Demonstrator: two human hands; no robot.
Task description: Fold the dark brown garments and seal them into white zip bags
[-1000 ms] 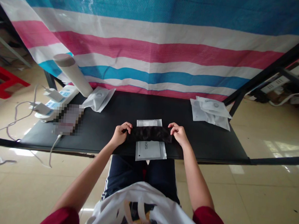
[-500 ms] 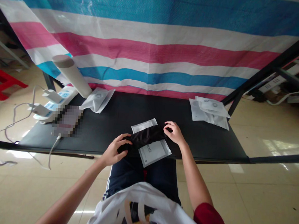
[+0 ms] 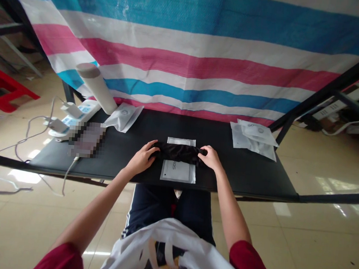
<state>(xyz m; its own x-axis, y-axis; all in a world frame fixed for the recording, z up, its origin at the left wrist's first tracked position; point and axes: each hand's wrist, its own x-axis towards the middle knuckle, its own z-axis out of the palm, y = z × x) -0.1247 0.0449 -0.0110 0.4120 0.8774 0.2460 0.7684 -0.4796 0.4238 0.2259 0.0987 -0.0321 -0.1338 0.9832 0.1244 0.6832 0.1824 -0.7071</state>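
Observation:
A narrow strip of black fabric lies stretched across a white flat packet near the front middle of the black table. My left hand grips the strip's left end with curled fingers. At the right end, my right hand pinches the fabric the same way. The packet sits square to me, its printed side up, partly covered by the strip.
A stack of white packets lies at the back right, another white packet at the back left beside a leaning cardboard tube. A power strip with plugs and cables sits at the left edge. A striped tarp hangs behind.
Half a second ago the strip and packet were skewed, my left hand drawn toward me. Now both lie level again, further from the front edge, with my hands at either end.

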